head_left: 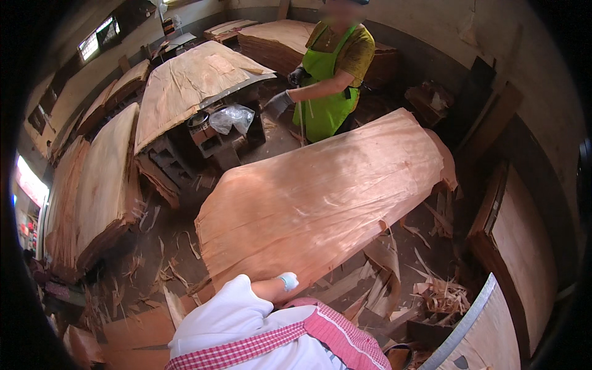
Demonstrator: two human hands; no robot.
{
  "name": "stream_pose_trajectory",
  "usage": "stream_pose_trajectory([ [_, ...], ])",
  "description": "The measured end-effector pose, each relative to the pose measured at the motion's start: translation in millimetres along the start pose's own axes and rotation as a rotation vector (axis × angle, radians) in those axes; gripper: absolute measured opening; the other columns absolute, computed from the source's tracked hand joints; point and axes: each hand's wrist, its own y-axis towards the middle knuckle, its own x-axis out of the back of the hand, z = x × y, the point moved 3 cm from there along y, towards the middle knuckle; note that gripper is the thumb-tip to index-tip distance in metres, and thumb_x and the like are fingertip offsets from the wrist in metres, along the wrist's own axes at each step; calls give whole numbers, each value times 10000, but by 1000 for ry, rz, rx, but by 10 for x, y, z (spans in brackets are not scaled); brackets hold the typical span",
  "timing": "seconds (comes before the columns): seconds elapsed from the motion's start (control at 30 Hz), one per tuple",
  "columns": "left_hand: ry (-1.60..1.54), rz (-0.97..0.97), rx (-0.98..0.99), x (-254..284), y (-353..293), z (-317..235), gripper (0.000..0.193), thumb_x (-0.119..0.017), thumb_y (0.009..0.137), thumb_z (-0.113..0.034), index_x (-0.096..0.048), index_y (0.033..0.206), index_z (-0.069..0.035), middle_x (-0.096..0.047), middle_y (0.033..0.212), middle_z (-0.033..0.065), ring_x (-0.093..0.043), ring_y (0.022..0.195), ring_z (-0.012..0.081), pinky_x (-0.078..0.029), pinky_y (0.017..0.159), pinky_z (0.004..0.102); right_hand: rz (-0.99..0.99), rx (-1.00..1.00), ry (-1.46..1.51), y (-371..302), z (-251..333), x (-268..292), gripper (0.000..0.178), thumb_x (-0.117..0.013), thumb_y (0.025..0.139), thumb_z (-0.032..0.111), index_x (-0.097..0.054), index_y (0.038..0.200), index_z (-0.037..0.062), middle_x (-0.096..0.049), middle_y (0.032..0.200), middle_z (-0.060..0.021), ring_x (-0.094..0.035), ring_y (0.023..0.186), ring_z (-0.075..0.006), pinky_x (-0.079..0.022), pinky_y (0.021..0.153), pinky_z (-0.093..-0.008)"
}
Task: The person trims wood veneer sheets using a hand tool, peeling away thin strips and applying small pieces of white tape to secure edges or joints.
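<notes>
A large sheet of pale reddish wood veneer [320,191] lies in front of me on top of a pile, slanting up to the far right. My left hand [288,282], in a light glove, is by the sheet's near edge. Its fingers are too small and hidden to make out, so I cannot tell whether they grip the edge. My right hand is out of view. My white sleeve and red checked apron [339,336] fill the bottom. Across the sheet stands a person in a green apron [320,92], wearing dark gloves, with thin strips hanging near the hands.
Veneer stacks stand at the left [102,197] and back [277,40]. A veneer-topped table on blocks [191,80] has a clear plastic bag [232,118] beneath its edge. Veneer scraps [441,293] litter the floor. Boards [518,246] lean at the right.
</notes>
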Motion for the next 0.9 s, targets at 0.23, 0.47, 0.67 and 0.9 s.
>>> stream_pose_trajectory([
  [0.23, -200, 69, -44, -167, -121, -392, 286, -524, 853, -207, -701, 1003, -40, -694, 865, 155, -670, 780, 301, -530, 693, 406, -16, 28, -1, 17, -98, -34, 437, -550, 905, 351, -663, 1064, -39, -668, 1026, -253, -628, 982, -384, -500, 854, -430],
  [0.47, -8, 6, -37, 144, -55, -202, 287, -511, 857, -202, -682, 1037, -58, -673, 729, 105, -639, 607, 226, -513, 552, 362, 6, -45, -28, -95, 58, 99, 470, -551, 896, 385, -667, 1070, -36, -667, 1030, -257, -629, 978, -392, -501, 860, -430],
  [0.67, 2, 32, 91, 163, -41, 0, 288, -515, 872, -220, -679, 1043, -57, -685, 760, 113, -653, 627, 234, -517, 558, 370, 14, 1, 14, 49, -172, -57, 465, -594, 870, 329, -640, 1117, -63, -653, 1087, -262, -611, 1035, -388, -485, 909, -417],
  [0.9, 74, -53, -87, -9, -66, -153, 279, -530, 862, -231, -691, 1010, -56, -699, 789, 141, -680, 668, 260, -530, 587, 390, 54, -34, -19, 1, -26, 31, 466, -597, 875, 323, -626, 1142, -58, -645, 1112, -252, -602, 1059, -378, -479, 925, -410],
])
